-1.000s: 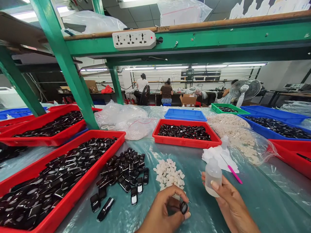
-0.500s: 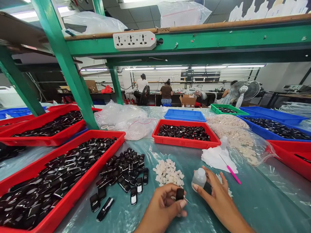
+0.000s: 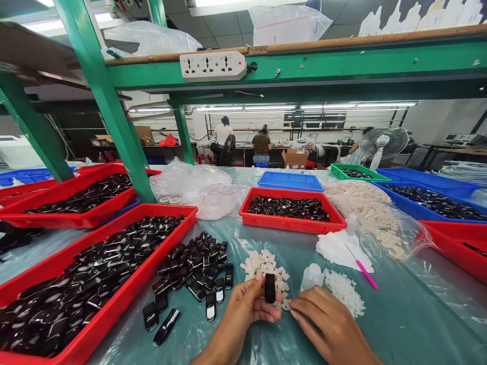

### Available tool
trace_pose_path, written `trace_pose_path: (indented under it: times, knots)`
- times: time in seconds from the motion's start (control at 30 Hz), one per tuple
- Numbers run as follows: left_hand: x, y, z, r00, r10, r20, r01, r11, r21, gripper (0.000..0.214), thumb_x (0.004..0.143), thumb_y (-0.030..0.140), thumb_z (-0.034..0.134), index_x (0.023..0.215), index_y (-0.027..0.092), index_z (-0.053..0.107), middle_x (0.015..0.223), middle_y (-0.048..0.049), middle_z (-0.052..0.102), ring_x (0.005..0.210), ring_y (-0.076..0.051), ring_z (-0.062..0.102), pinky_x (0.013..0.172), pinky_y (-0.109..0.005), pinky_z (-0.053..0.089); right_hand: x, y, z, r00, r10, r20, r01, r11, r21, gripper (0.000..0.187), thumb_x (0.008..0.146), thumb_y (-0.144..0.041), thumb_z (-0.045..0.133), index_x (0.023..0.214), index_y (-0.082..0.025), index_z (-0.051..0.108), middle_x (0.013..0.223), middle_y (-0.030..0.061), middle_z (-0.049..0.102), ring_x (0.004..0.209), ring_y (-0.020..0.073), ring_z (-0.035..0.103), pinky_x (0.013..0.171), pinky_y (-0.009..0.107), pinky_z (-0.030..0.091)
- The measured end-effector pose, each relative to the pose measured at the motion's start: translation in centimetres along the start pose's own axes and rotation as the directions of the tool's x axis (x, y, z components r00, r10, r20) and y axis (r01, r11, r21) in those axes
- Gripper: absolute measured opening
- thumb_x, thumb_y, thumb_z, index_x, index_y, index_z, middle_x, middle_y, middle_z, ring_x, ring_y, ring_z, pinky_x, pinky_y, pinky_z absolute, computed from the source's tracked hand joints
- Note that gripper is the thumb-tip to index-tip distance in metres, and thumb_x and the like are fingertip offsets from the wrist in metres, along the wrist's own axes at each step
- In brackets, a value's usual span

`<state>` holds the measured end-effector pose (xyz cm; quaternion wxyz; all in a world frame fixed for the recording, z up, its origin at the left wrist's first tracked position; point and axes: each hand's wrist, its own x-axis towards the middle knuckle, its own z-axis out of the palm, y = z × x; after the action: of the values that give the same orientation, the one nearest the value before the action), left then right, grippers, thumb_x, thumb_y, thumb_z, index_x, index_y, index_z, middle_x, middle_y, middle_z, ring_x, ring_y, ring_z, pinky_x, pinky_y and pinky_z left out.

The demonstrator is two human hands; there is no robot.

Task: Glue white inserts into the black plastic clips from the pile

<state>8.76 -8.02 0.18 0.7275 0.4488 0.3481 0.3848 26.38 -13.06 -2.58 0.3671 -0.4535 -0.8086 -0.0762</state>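
Observation:
My left hand (image 3: 243,312) pinches a small black glossy part (image 3: 270,288) and holds it upright above a heap of small white pieces (image 3: 262,267). My right hand (image 3: 323,324) rests on the table next to it, fingertips pressed together at the edge of that white heap; what they pinch is too small to name. A small clear plastic bottle (image 3: 312,276) stands on the table just beyond my right hand, untouched. A loose pile of black parts (image 3: 198,268) lies left of my left hand.
A long red tray of black parts (image 3: 114,304) runs along the left. A smaller red tray (image 3: 292,223) sits ahead, with white tissue and a pink-handled pick (image 3: 366,272) to its right. A second white heap (image 3: 344,291), bagged white pieces, blue trays and people working behind.
My right hand set the clear bottle down on the table and moved to the white pieces. My left hand raised the black part forward over the heap.

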Motion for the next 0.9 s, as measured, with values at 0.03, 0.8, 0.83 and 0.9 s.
trace_pose_path:
  times: [0.03,0.8,0.83,0.9]
  knots:
    - [0.0,0.0,0.0,1.0,-0.006,-0.001,0.006,1.0,-0.013,0.04,0.079,0.048,0.059,0.084,0.009,0.065,0.074,-0.0089,0.07,0.055,-0.012,0.064,0.054,-0.019,0.047,0.1,-0.2,0.4,0.999,0.011,0.034,-0.01,1.0,-0.021,0.017,0.087,-0.015,0.048,0.09,-0.019,0.065,0.076,0.0056,0.067,0.067,0.0191,0.062,0.057,0.029,0.052]
    - [0.0,-1.3,0.2,0.967,-0.011,0.256,-0.05,0.972,0.231,0.045,0.065,0.054,0.069,0.079,0.012,0.073,0.066,-0.0024,0.06,0.048,-0.008,0.05,0.053,-0.021,0.039,0.0,-1.1,0.0,0.915,0.351,-0.201,-0.272,0.901,0.338,0.016,0.079,-0.019,0.061,0.088,-0.021,0.074,0.082,0.0058,0.073,0.075,0.0195,0.069,0.067,0.025,0.056]
    - [-0.1,-1.3,0.3,0.964,-0.006,0.265,-0.06,0.969,0.239,0.046,0.064,0.055,0.069,0.08,0.013,0.073,0.066,-0.0021,0.059,0.048,-0.008,0.049,0.053,-0.021,0.039,0.0,-1.1,0.0,0.916,0.353,-0.192,-0.266,0.891,0.367,0.017,0.079,-0.019,0.061,0.088,-0.023,0.074,0.08,0.0051,0.073,0.073,0.019,0.069,0.066,0.025,0.056]
    - [-0.2,-1.4,0.5,0.963,0.013,0.27,-0.083,0.964,0.252,0.046,0.065,0.056,0.068,0.08,0.013,0.074,0.064,-0.0015,0.057,0.048,-0.008,0.047,0.053,-0.021,0.04,0.2,-1.1,0.0,0.915,0.365,-0.175,-0.269,0.871,0.41,0.02,0.078,-0.018,0.061,0.091,-0.025,0.074,0.079,0.004,0.073,0.072,0.0185,0.069,0.064,0.024,0.056]
